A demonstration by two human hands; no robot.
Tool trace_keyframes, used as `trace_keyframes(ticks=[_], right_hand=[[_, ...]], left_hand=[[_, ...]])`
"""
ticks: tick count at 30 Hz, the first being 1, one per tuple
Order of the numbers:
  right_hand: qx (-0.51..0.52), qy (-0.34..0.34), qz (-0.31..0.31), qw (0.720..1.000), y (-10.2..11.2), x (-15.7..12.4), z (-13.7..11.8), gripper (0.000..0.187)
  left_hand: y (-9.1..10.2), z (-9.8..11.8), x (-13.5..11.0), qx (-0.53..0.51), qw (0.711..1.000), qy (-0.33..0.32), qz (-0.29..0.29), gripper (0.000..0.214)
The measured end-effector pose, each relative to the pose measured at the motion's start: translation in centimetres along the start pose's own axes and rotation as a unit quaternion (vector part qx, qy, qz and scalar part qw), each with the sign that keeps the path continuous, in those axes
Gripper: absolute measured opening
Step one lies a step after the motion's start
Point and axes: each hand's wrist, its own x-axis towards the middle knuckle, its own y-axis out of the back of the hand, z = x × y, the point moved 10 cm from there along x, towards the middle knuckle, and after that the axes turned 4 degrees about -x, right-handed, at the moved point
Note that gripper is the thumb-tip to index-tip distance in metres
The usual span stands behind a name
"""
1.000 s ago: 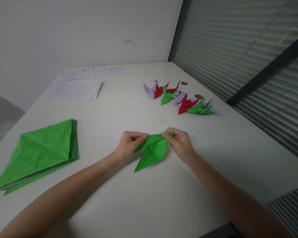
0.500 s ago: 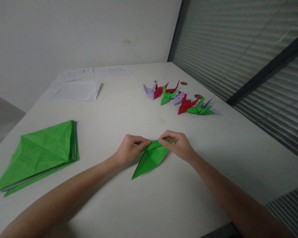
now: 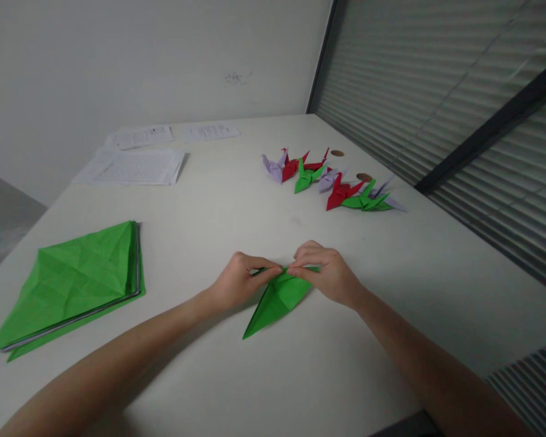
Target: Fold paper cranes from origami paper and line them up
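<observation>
A partly folded sheet of green origami paper (image 3: 279, 301) is held between both hands, just over the white table. Its pointed corner reaches down and to the left, towards me. My left hand (image 3: 243, 279) pinches the upper edge between thumb and forefinger. Close beside it, my right hand (image 3: 327, 272) pinches the same edge, the fingertips of the two hands nearly meeting. Fingers cover most of that far edge, so the fold beneath them is hidden.
At left lies a stack of creased paper (image 3: 82, 264), green on top. Several folded paper cranes (image 3: 339, 191) in red, green and lilac sit at the back right, near two brown discs (image 3: 364, 177). Printed sheets (image 3: 136, 167) lie at the back left. Window blinds (image 3: 437, 109) border the right side.
Both hands have come closer together along the paper's upper edge, the right one sliding its pinch inward. The green paper has shifted slightly towards me.
</observation>
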Motion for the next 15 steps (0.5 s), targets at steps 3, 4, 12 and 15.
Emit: trace_keyframes(ticks=[3,4,12,15], right_hand=[[-0.002,-0.023,-0.003,1.0,0.1,0.0,0.5,0.022],[-0.008,-0.026,-0.011,1.0,-0.1,-0.1,0.5,0.023],[-0.105,0.033,-0.015,0.994,-0.1,-0.2,-0.8,0.02],[-0.082,-0.002,-0.004,0.997,0.7,0.0,0.4,0.023]], left_hand=[[0.3,-0.6,0.1,-0.001,1.0,0.014,0.001,0.029],[0.4,-0.7,0.1,0.005,1.0,0.013,0.002,0.031],[-0.3,-1.7,0.3,-0.021,0.999,0.043,-0.022,0.034],[-0.3,-2.5,0.4,-0.031,0.997,0.069,-0.025,0.034]])
